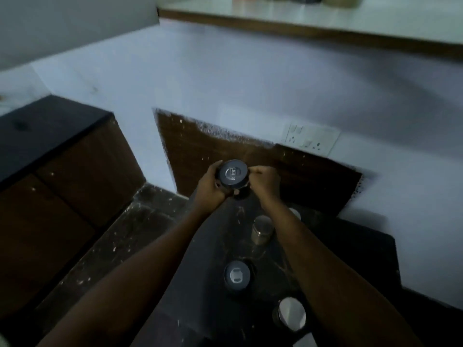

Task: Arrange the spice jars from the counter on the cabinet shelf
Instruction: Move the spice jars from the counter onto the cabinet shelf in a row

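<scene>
The person is picking 1 jar (232, 175) off the counter (200, 284), left hand (213, 182) wrapping its side and right hand (264, 180) pinching its rim, and next is probably needing to lift it to the shelf (325, 18) above, leaving 3 jars (236, 275) waiting.

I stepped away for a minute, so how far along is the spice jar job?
Some containers already sit on the shelf, blurred. Both hands, left hand and right hand, grip a dark-lidded jar. At least three jars wait on the counter: a steel jar, a grey-lidded jar, a silver-lidded jar.
</scene>
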A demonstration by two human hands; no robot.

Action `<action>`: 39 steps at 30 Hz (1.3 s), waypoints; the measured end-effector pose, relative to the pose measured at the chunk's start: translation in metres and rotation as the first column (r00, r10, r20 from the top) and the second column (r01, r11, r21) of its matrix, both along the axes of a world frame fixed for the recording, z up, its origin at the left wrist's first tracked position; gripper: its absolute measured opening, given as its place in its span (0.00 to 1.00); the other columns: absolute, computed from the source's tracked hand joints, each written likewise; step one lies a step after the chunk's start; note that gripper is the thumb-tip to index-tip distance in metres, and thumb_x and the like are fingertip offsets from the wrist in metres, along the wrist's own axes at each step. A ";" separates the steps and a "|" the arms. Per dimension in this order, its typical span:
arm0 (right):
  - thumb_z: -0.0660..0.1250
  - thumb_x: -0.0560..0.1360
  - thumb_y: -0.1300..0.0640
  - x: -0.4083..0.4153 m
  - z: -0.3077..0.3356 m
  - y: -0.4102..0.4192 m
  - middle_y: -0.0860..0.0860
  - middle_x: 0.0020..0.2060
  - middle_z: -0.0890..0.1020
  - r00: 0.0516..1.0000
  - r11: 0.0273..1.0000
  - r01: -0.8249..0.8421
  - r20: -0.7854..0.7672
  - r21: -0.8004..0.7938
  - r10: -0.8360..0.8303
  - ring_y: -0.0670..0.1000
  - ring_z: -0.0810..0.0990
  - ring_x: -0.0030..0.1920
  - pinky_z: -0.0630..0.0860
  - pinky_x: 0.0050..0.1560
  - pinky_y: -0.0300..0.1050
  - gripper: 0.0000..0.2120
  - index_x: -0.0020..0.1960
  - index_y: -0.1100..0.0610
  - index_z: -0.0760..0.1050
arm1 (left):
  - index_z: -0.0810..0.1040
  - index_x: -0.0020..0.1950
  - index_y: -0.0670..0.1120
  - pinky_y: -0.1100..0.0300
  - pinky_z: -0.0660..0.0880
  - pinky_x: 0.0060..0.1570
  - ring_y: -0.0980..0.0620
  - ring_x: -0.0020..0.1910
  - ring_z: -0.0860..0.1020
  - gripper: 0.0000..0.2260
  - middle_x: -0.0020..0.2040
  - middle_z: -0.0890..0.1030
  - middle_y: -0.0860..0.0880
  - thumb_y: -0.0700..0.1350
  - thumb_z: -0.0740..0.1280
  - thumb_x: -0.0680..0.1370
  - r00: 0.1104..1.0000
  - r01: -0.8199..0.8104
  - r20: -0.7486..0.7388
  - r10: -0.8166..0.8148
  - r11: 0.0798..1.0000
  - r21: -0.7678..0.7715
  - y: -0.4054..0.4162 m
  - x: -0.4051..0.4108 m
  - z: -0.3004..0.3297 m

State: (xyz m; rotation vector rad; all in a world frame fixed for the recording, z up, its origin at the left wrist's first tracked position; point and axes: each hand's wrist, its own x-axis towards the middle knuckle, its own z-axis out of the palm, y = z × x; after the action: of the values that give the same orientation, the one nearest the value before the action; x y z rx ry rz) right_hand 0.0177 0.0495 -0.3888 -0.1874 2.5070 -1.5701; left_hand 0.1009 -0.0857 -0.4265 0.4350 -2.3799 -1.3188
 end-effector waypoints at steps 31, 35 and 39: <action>0.66 0.75 0.69 -0.203 0.317 0.107 0.56 0.54 0.85 0.963 0.907 -0.087 -0.269 -0.412 -0.030 0.58 0.84 0.56 0.85 0.52 0.53 0.14 0.55 0.56 0.82 | 0.73 0.73 0.52 0.44 0.79 0.66 0.44 0.63 0.81 0.29 0.66 0.81 0.45 0.49 0.78 0.74 0.867 0.441 -0.347 -0.358 0.876 0.198 0.054 -0.245 0.348; 0.65 0.76 0.68 -0.221 0.312 0.110 0.56 0.51 0.85 0.961 0.898 -0.025 -0.258 -0.440 -0.100 0.54 0.84 0.50 0.85 0.54 0.56 0.13 0.50 0.54 0.83 | 0.75 0.72 0.47 0.43 0.80 0.64 0.44 0.61 0.82 0.28 0.64 0.82 0.44 0.48 0.78 0.74 0.880 0.433 -0.332 -0.341 0.862 0.262 0.064 -0.263 0.349; 0.64 0.77 0.66 -0.229 0.313 0.111 0.57 0.50 0.85 0.947 0.904 0.028 -0.278 -0.426 -0.161 0.58 0.84 0.52 0.84 0.57 0.61 0.11 0.48 0.53 0.83 | 0.75 0.72 0.45 0.53 0.82 0.53 0.45 0.60 0.81 0.27 0.63 0.82 0.45 0.50 0.76 0.75 0.903 0.369 -0.305 -0.303 0.910 0.189 0.072 -0.269 0.350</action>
State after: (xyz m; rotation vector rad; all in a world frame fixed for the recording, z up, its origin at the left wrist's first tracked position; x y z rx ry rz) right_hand -0.2110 0.1605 -0.0762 -0.3993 2.3789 -2.2682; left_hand -0.1684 -0.0141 -0.0769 -0.1052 -2.1356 -1.7114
